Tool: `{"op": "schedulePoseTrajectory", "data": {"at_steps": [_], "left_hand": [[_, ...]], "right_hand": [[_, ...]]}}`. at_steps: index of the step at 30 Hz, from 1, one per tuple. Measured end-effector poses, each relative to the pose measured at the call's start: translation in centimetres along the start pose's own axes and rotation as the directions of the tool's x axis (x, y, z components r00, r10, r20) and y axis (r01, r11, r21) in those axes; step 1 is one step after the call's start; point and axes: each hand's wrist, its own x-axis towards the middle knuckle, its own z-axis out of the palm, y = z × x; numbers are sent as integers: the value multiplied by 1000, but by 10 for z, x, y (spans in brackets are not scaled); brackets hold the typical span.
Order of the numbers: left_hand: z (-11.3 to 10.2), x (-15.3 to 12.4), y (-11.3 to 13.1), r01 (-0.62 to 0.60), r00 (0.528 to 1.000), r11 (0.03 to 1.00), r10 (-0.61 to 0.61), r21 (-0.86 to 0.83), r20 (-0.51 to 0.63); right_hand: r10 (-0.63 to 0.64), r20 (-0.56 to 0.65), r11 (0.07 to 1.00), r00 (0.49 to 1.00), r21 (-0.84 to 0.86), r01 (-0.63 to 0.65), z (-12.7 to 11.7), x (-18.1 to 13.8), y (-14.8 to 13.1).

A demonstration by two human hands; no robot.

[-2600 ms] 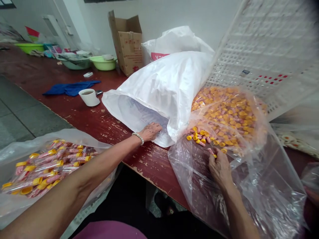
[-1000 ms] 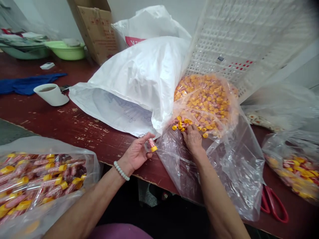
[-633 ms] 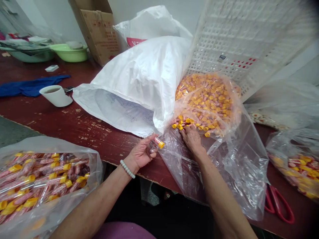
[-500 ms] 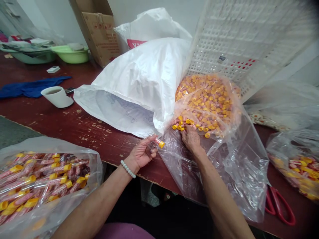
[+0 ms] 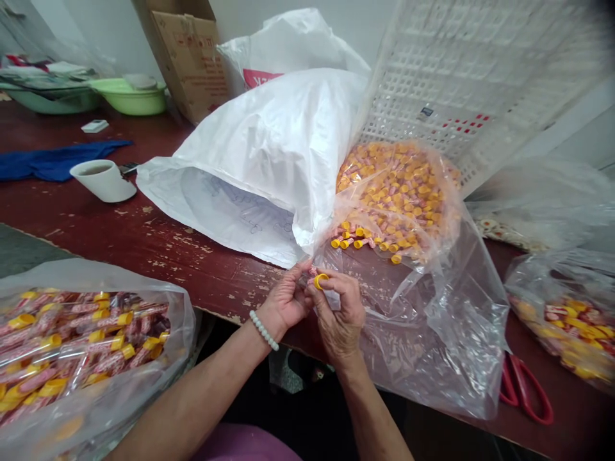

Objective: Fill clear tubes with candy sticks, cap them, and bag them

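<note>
Your left hand (image 5: 288,298) and right hand (image 5: 339,314) meet at the table's (image 5: 158,246) near edge, sack (image 5: 278,147) behind, cup (image 5: 102,180) far left.

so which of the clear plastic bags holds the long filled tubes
The clear plastic bag at the near left: it holds long yellow-capped tubes, while the bag by the white crate holds small loose pieces.

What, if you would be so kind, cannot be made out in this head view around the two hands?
- Small piece under the yellow cap: covered by the fingers of the left hand and right hand.
- Contents of the white sack: its opening shows only the liner.
- Red scissors: blades hidden under the clear bag.
- Bag of filled tubes: cut off by the left edge.
- White crate: blurred toward the top right.
</note>
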Motion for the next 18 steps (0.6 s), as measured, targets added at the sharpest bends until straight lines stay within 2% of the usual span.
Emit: {"op": "schedulePoseTrajectory", "data": {"at_steps": [2,4,7,9,11,13,14,16,18], "left_hand": [[2,1,-3,66,998,997,-66,-38,4],[3,2,-5,57,998,998,-57,-27,2],[5,0,-9,-36,999,998,35,54,21],[5,-3,-14,-96,994,981,85,168,72],[3,-6,-20,-164,982,930,119,331,150],[-1,-10,-25,-219,968,851,128,478,215],[-2,-11,-26,-232,965,810,124,538,230],[-6,-12,-28,-233,968,741,113,630,225],[-8,-12,-27,-220,973,694,102,685,209]], "right_hand": [[-111,17,987,994,-116,112,0,-5,4],[-162,53,967,985,-192,169,-5,-7,8],[-123,57,973,991,-191,132,-15,-5,10],[-71,122,982,990,-163,91,-21,2,9],[-50,304,984,951,-148,99,-27,11,9],[-60,498,983,865,-121,139,-32,18,11],[-65,554,982,830,-110,151,-33,20,12],[-72,584,981,809,-107,164,-34,21,14],[-72,545,978,835,-127,167,-32,18,16]]}}
